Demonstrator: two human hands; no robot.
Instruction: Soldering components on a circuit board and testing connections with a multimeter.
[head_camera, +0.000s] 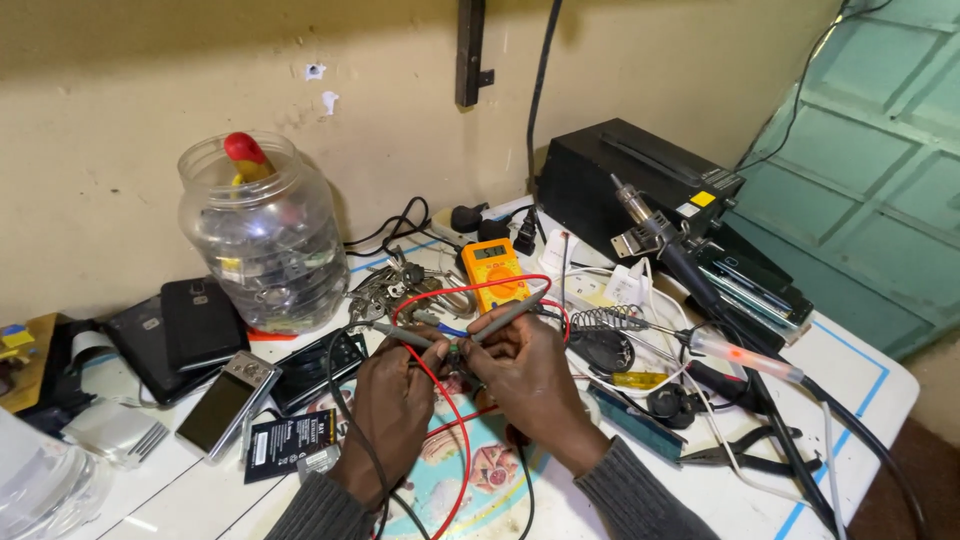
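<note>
Two probes (455, 342), tips converging inward.

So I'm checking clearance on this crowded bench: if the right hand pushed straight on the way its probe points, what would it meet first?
The right hand aims its probe down-left. It would first meet the left hand, whose own probe tip sits almost against it, though depth is unclear.

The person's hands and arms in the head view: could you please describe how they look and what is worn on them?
Both the left hand and the right hand are bare, with no gloves, rings or watch visible. Each forearm wears a dark grey ribbed knit sleeve with the cuff ending at the wrist.
</note>
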